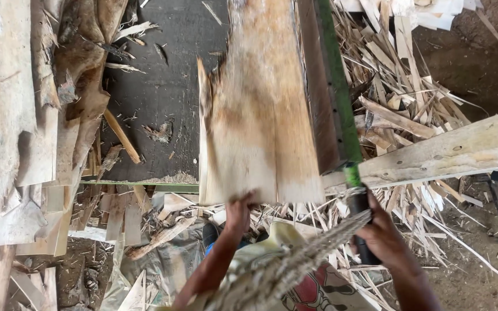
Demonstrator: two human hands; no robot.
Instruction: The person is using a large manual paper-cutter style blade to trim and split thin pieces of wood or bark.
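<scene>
Head view showed us, going left to right, a stack of veneer sheets (7,115) beside the dark table (162,86), then our left hand (238,212) pinching the near edge of the veneer strip (255,115), whose long axis ran straight away from us. Just right of it lay the green-edged blade (332,86), parallel to the strip, with our right hand (383,236) closed around its black handle (361,224). Wood scraps (399,69) lay beyond.
</scene>
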